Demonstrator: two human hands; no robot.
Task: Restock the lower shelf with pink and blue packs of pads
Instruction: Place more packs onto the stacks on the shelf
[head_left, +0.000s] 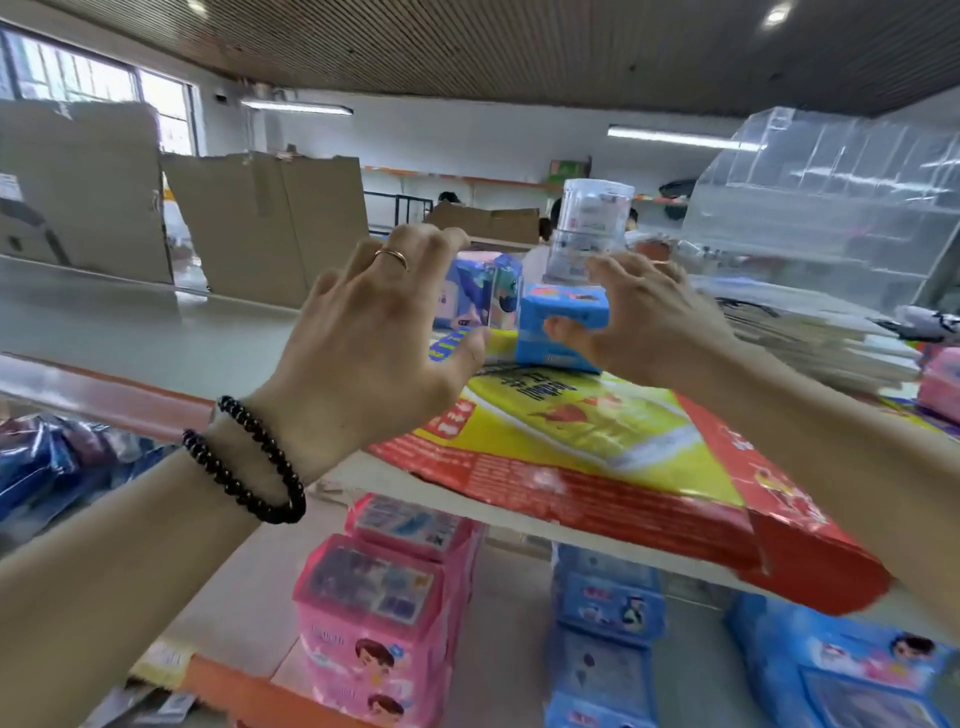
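Observation:
A small blue pack of pads (563, 319) stands on the upper shelf, on a flat red and yellow bag (597, 431). My right hand (644, 317) grips this blue pack from its right side, thumb on the front. My left hand (384, 332) hovers to the left of it with fingers spread, holding nothing. On the lower shelf (509, 623) stand a row of pink packs (384, 613) and a row of blue packs (605, 618). Another blue pack (841, 670) lies at the lower right.
Behind the blue pack stand a blue box (480, 286) and stacked clear round tubs (592, 228). A clear plastic case (831, 202) fills the right. Cardboard boxes (265, 223) stand at the left. A pink pack (940, 384) sits at the far right edge.

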